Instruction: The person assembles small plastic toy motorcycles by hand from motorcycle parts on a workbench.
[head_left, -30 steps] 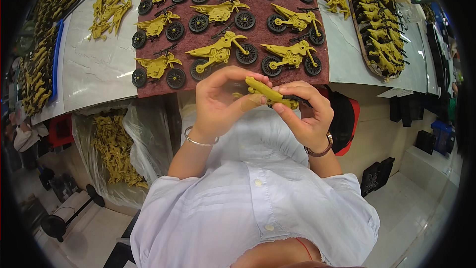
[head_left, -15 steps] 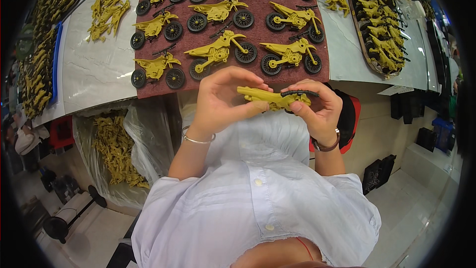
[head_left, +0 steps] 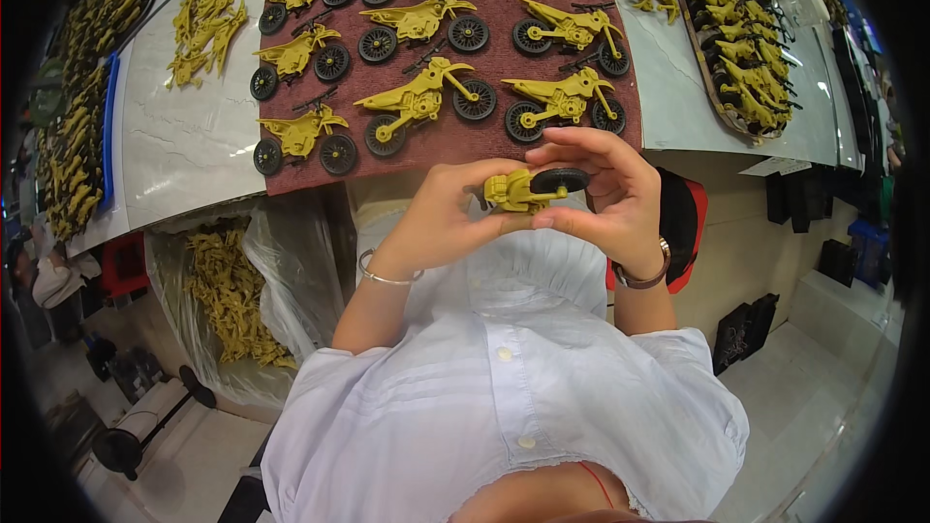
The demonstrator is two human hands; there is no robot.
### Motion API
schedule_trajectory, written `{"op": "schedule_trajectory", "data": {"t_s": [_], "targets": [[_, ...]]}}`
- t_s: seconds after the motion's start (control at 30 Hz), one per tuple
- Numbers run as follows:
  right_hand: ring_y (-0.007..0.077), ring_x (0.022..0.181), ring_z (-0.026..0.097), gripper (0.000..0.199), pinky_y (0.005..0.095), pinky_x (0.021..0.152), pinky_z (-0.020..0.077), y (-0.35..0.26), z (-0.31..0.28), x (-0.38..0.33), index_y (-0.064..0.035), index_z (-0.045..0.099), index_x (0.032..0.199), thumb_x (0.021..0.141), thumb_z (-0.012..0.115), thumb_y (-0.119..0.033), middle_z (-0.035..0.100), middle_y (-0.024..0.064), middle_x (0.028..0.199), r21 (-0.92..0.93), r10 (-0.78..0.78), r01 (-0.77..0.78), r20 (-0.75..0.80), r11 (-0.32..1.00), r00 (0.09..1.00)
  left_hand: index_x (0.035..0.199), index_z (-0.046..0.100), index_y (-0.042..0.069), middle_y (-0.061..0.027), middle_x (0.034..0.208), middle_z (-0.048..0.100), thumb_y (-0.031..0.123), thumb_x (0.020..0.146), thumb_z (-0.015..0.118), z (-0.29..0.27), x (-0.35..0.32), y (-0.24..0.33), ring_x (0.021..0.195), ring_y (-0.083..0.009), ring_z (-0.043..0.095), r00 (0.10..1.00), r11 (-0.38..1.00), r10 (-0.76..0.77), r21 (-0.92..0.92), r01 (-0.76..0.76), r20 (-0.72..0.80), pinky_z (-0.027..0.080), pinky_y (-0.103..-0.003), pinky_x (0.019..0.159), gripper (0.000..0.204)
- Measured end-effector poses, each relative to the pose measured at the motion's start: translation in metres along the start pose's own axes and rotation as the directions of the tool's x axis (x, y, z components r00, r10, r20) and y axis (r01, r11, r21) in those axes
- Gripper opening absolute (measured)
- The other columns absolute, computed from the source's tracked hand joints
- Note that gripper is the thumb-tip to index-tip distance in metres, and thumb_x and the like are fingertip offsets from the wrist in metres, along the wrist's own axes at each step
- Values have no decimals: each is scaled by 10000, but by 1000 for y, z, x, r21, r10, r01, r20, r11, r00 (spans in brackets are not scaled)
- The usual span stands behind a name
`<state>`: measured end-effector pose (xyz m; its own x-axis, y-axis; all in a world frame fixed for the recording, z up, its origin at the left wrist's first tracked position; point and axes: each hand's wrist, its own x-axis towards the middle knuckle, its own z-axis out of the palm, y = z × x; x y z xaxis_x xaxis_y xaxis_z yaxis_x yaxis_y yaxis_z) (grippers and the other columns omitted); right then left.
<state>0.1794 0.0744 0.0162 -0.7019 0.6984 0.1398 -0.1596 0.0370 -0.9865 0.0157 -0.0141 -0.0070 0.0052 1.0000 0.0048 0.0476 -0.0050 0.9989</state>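
Between my two hands, just off the table's front edge, is a yellow toy motorcycle (head_left: 507,191) with a black wheel (head_left: 559,180) at its right end. My left hand (head_left: 444,208) is closed round the body's left side, thumb along the lower edge. With thumb and fingers, my right hand (head_left: 610,199) grips the wheel end. Beyond my hands, yellow toy motorcycles (head_left: 417,102) with black wheels lie in rows on a dark red cloth (head_left: 320,174). A black handlebar piece lies beside most of them.
Loose yellow parts lie in piles at the back left (head_left: 208,29) and back right. A tray of toy motorcycles (head_left: 741,48) stands at the right. Below the table's left side, a clear plastic bag (head_left: 281,281) holds many yellow parts. A blue-edged tray (head_left: 109,126) is at far left.
The toy motorcycle has been turned in my hands, so its black wheel now shows at the right end instead of its long side. My left hand has shifted slightly right.
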Motion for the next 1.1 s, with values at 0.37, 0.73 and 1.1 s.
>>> {"op": "schedule_trajectory", "data": {"t_s": [0.37, 0.73, 1.1], "targets": [[139, 858, 603, 348, 253, 761, 481, 6, 1, -3, 53, 596, 997, 673, 720, 33, 626, 107, 976, -45, -58, 56, -44, 997, 997, 1043, 573, -19, -99, 872, 665, 39, 694, 735, 4, -2, -5, 791, -127, 633, 983, 987, 152, -36, -157, -107, 481, -252, 720, 389], [145, 927, 581, 321, 258, 807, 460, 9, 1, -2, 50, 570, 1011, 710, 681, 49, 607, 95, 970, 18, -30, 30, -44, 999, 999, 1089, 523, -67, -107, 916, 638, -51, 694, 679, 7, 1, -10, 813, -140, 617, 993, 963, 106, -243, -116, -53, 496, -251, 732, 425], [171, 856, 632, 453, 287, 766, 492, 14, 10, -5, 38, 526, 1103, 721, 725, -103, 627, 118, 987, -307, -125, 118, -4, 944, 992, 1144, 478, -50, -178, 1016, 622, 19, 794, 626, 1, 1, -17, 924, -202, 609, 1000, 763, -8, -646, 2, -6, 498, -301, 768, 387]]}}
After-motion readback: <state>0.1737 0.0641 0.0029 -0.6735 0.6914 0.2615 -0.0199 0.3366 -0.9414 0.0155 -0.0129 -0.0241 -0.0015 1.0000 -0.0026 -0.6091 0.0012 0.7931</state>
